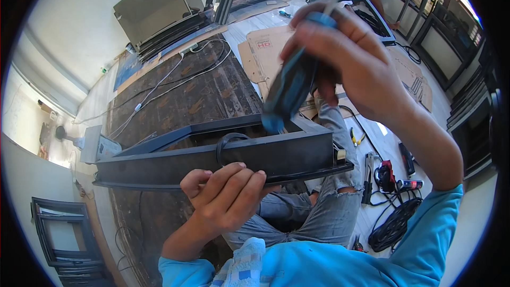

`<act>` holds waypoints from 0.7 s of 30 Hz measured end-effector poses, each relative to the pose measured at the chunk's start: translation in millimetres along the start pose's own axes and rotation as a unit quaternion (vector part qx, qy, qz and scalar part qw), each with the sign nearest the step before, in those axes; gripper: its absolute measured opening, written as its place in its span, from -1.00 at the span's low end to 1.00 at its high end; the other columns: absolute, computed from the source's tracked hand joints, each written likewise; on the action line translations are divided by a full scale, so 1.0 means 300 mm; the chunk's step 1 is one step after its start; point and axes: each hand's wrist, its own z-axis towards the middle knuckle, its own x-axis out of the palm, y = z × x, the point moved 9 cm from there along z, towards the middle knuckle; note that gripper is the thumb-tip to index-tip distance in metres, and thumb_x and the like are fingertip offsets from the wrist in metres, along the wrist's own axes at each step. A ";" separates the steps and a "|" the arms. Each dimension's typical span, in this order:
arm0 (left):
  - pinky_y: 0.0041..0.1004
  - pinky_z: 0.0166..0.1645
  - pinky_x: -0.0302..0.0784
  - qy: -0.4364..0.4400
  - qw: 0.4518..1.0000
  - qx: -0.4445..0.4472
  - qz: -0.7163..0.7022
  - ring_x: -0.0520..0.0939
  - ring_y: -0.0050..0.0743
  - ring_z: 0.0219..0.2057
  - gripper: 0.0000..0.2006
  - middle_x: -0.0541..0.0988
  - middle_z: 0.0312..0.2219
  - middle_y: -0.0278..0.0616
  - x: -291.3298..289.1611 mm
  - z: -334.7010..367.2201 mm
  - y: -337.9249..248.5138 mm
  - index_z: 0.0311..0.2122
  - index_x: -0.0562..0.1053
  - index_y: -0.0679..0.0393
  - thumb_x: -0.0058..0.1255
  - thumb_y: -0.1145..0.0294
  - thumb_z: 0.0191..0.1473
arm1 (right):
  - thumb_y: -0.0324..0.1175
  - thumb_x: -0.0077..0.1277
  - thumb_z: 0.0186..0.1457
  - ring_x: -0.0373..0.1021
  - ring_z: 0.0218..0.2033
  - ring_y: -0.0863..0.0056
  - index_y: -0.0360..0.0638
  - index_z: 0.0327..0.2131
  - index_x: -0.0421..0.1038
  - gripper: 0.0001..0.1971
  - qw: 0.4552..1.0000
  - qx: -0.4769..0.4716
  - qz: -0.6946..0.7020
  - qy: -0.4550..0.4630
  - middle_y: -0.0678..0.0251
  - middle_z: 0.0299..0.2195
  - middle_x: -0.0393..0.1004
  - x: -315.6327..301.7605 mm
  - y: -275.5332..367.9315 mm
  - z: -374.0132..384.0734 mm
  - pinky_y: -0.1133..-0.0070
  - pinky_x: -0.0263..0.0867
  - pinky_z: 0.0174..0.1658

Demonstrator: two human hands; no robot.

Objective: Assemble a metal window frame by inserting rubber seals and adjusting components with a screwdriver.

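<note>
My left hand (226,199) is closed on the near side of a black window frame (154,166), which is held tilted above my lap. A thin black rubber strip (219,151) loops over that frame's edge, just above my left fingers. My right hand (358,61) is wrapped around a screwdriver with a black and blue handle (291,87). Motion smears both the hand and the tool. The handle's blue butt end points down at the frame's top edge, and the shaft appears to point up and away. Whether the butt touches the frame, I cannot tell.
Flattened cardboard (273,48) lies ahead on the floor. To the right are yellow-handled pliers (357,137), a red and black tool (385,175) and coiled black cable (397,226). A dark board (186,85) carries cables. Another person (372,0) sits at the far right beside another frame.
</note>
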 end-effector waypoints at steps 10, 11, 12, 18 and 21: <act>-0.27 -0.02 0.17 -0.014 0.999 -0.017 -0.024 0.68 -0.52 -0.27 -0.71 0.63 -0.46 -0.46 0.014 0.002 0.011 -0.33 0.59 -0.05 0.43 0.09 -0.10 | -0.28 0.06 0.32 0.39 -0.56 0.74 -0.20 -0.15 0.41 -0.81 0.946 -0.225 -0.215 0.093 0.37 -0.41 0.50 0.132 -0.034 -0.074 0.71 0.29 -0.50; -0.27 -0.02 0.17 -0.015 1.000 -0.007 -0.023 0.68 -0.52 -0.27 -0.72 0.63 -0.46 -0.47 0.015 -0.009 0.001 -0.33 0.59 -0.05 0.43 0.10 -0.09 | -0.22 0.03 0.33 0.35 -0.67 0.78 -0.20 -0.15 0.43 -0.77 0.969 -0.045 -0.193 0.144 0.36 -0.41 0.53 0.136 -0.054 -0.066 0.74 0.22 -0.66; -0.27 -0.02 0.18 -0.012 1.000 0.004 -0.025 0.68 -0.52 -0.27 -0.72 0.63 -0.45 -0.47 0.010 -0.022 -0.009 -0.33 0.59 -0.05 0.43 0.11 -0.09 | -0.22 0.03 0.33 0.35 -0.67 0.78 -0.20 -0.15 0.43 -0.77 0.970 -0.043 -0.190 0.144 0.36 -0.41 0.53 0.127 -0.041 -0.056 0.74 0.22 -0.66; -0.25 -0.03 0.19 0.012 0.999 0.003 -0.031 0.68 -0.51 -0.27 -0.73 0.64 -0.44 -0.46 0.031 -0.029 0.004 -0.34 0.59 -0.03 0.42 0.13 -0.10 | -0.25 0.01 0.36 0.34 -0.68 0.74 -0.14 -0.09 0.38 -0.80 0.976 0.119 -0.037 0.180 0.45 -0.47 0.47 0.173 -0.115 -0.102 0.72 0.26 -0.63; -0.23 -0.03 0.19 -0.004 0.999 -0.035 -0.040 0.68 -0.50 -0.27 -0.73 0.64 -0.45 -0.44 0.029 -0.010 0.024 -0.35 0.59 -0.03 0.42 0.12 -0.11 | -0.26 0.03 0.35 0.35 -0.66 0.74 -0.18 -0.05 0.33 -0.76 0.998 0.050 -0.018 0.039 0.44 -0.45 0.46 0.069 -0.042 -0.024 0.71 0.25 -0.63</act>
